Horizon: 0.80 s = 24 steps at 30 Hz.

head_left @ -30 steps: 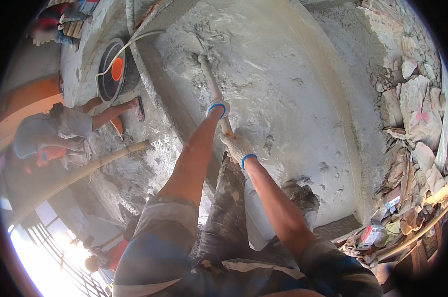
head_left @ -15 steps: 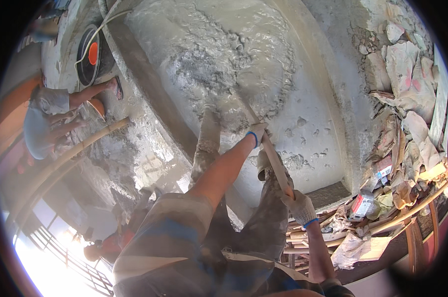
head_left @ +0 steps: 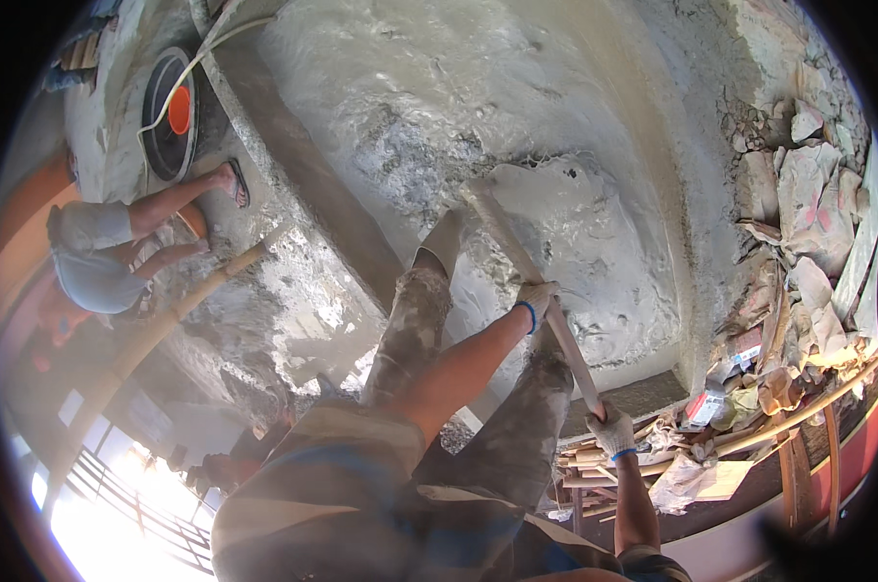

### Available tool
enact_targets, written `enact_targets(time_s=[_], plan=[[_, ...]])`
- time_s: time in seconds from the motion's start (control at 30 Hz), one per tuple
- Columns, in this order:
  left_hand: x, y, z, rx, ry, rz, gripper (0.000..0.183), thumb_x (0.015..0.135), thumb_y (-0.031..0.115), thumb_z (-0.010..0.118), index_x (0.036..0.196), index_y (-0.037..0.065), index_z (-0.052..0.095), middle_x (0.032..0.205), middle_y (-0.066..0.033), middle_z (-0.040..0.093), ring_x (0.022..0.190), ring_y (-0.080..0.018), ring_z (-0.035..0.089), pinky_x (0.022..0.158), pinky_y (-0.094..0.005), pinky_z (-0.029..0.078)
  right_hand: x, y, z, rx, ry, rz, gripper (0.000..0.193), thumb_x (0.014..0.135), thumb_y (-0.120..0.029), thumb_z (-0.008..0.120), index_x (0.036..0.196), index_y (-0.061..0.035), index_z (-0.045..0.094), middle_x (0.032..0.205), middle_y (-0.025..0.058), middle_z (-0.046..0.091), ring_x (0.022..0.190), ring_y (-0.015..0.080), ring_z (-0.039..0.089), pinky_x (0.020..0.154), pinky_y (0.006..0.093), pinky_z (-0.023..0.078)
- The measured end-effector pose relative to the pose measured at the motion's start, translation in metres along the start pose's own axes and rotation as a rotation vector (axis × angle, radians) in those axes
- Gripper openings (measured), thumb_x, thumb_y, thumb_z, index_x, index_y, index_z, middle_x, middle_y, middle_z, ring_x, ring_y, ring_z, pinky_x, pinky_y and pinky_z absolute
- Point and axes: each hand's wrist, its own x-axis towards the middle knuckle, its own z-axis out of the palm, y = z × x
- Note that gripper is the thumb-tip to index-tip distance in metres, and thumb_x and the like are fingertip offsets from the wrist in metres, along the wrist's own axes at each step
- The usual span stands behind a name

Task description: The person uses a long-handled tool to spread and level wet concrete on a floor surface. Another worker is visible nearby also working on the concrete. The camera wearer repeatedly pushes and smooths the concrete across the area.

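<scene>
Gloved fingers of the left hand (head_left: 536, 299) wrap the middle of a long handle (head_left: 510, 242); those of the right hand (head_left: 610, 431) close on its near end. It slants across a trough of wet grey mix (head_left: 584, 223), its far end at the surface; whether a blade lies beneath cannot be seen. A thick wall (head_left: 298, 175) bounds the trough on the left, a rounded rim (head_left: 644, 145) on the right. Open mix spreads beyond the handle. Just beside the right hand runs a low ledge (head_left: 652, 391). The handle looks straight, pale and mud-smeared.
</scene>
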Motion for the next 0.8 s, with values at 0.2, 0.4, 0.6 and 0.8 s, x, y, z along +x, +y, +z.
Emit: enact_targets(time_s=[0.2, 0.4, 0.6, 0.8], plan=[[0.014, 0.183, -0.067, 0.089, 0.162, 0.298, 0.025, 0.091, 0.018, 0.083, 0.106, 0.003, 0.071, 0.087, -0.0084, 0.068, 0.071, -0.0217, 0.068, 0.06, -0.0399, 0.059, 0.106, -0.145, 0.016, 0.008, -0.05, -0.135, 0.037, 0.091, -0.038, 0.08, 0.113, -0.0101, 0.073, 0.089, 0.0232, 0.075, 0.086, 0.0455, 0.075, 0.072, 0.0514, 0.058], [-0.001, 0.389, -0.128, 0.218, 0.323, 0.547, 0.036, 0.089, 0.027, 0.085, 0.106, -0.001, 0.07, 0.091, -0.0117, 0.071, 0.075, -0.0218, 0.07, 0.066, -0.0425, 0.059, 0.203, -0.321, 0.035, 0.121, -0.174, -0.259, 0.043, 0.094, -0.044, 0.076, 0.115, -0.0063, 0.074, 0.084, 0.0205, 0.074, 0.079, 0.038, 0.075, 0.073, 0.0477, 0.056], [-0.038, 0.478, -0.151, 0.347, 0.59, 0.698, 0.031, 0.091, 0.027, 0.074, 0.103, -0.002, 0.072, 0.077, -0.0122, 0.07, 0.065, -0.0263, 0.072, 0.057, -0.0463, 0.059, 0.27, -0.494, 0.081, 0.692, -0.433, -0.262, 0.043, 0.097, -0.046, 0.078, 0.105, -0.0041, 0.073, 0.07, 0.0024, 0.066, 0.056, 0.0167, 0.065, 0.047, 0.0373, 0.052], [-0.064, 0.484, -0.178, 0.73, 0.627, 0.514, 0.043, 0.09, 0.04, 0.074, 0.097, -0.002, 0.073, 0.077, -0.0103, 0.071, 0.066, -0.0245, 0.071, 0.063, -0.0453, 0.056, 0.256, -0.569, 0.103, 0.924, -0.424, -0.179, 0.039, 0.095, -0.042, 0.078, 0.088, -0.007, 0.065, 0.069, 0.0021, 0.064, 0.052, 0.0164, 0.062, 0.045, 0.0373, 0.049]])
